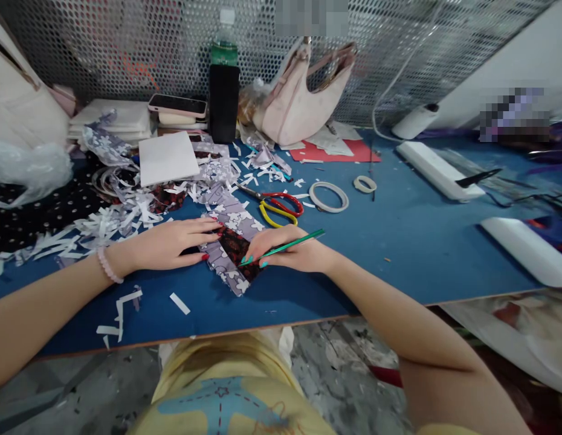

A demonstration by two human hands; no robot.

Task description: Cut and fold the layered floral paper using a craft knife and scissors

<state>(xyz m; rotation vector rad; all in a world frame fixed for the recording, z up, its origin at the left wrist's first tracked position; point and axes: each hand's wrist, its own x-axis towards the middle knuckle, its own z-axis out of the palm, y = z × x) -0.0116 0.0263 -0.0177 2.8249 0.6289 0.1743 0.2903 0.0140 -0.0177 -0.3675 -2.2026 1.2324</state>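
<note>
A small piece of lilac floral fabric point(238, 223) with a dark red patterned patch point(233, 244) lies on the blue table point(399, 241). My left hand point(172, 243) rests flat on its left side, fingers stretched out and pressing the fabric. My right hand point(287, 251) is closed round a thin green pencil point(294, 243), whose tip touches the dark patch. Red and yellow scissors point(276, 208) lie just beyond the fabric.
White paper strips point(109, 220) and fabric scraps litter the left side. Two tape rolls point(329, 196) lie mid-table. A white card point(167, 157), phone point(177, 105), black bottle holder point(223, 103) and pink bag point(299, 96) stand at the back. White bars point(437, 169) lie right.
</note>
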